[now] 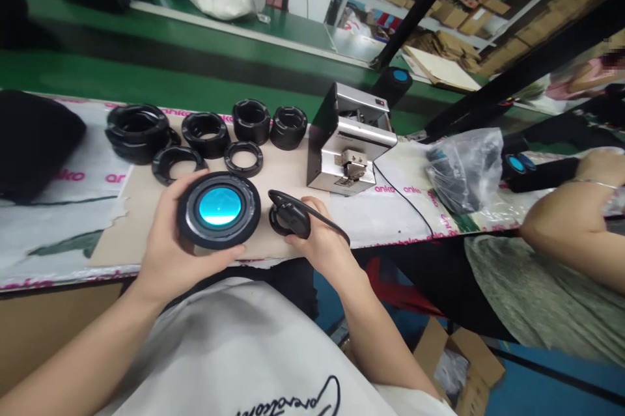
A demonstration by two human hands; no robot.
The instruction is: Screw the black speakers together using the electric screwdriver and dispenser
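My left hand (pixel 168 243) is wrapped round a black cylindrical unit (pixel 219 206), with a glossy blue disc at its centre facing up. Just to its right, my right hand (pixel 322 240) grips a black part with a strap-like loop (pixel 293 217); the fingers hide some of it. The two pieces are apart, both above the front of a cardboard sheet (pixel 117 240). Behind them stand several thick black rings, among them a large one (pixel 137 129) at the left, a thin flat ring (pixel 243 159), and a tall one (pixel 250 122).
A silver and black boxy machine (pixel 349 142) stands right of the rings, its cable (pixel 405 194) trailing across the table. Further right are a clear plastic bag (pixel 466 168) and a co-worker's arm (pixel 576 214). A dark object (pixel 36 142) sits at the left, and an open carton (pixel 459 364) on the floor.
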